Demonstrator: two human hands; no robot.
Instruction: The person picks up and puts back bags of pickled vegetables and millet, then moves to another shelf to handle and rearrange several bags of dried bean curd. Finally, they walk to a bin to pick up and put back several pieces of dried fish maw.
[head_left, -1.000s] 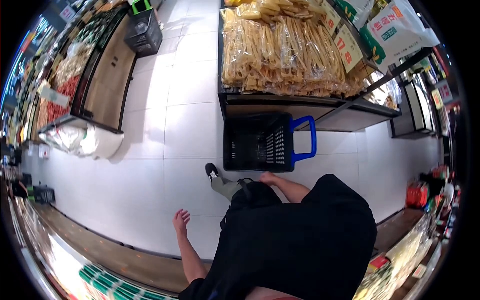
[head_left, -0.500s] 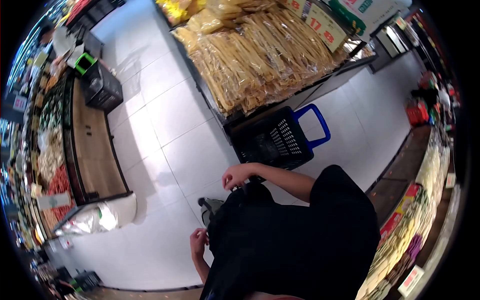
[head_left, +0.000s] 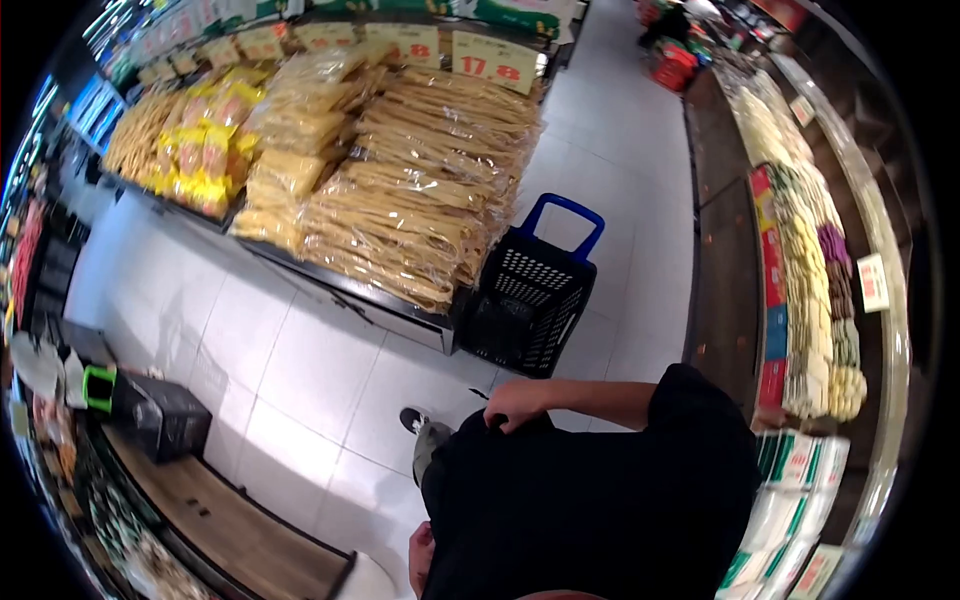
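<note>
Swinging round since a second ago, the view has the basket (head_left: 525, 300) beyond the curled right hand (head_left: 515, 403), grip unclear; the left hand (head_left: 421, 555), half-hidden, can't be read. Ahead of both, a stall (head_left: 425, 333) blocks the basket's left. Handle (head_left: 577, 206) and long axis point away now, not rightward.

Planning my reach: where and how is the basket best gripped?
Probably the blue handle, mid-crossbar, from the aisle floor side: the open loop sticks out beyond the basket, while the stand crowds the opposite side.
</note>
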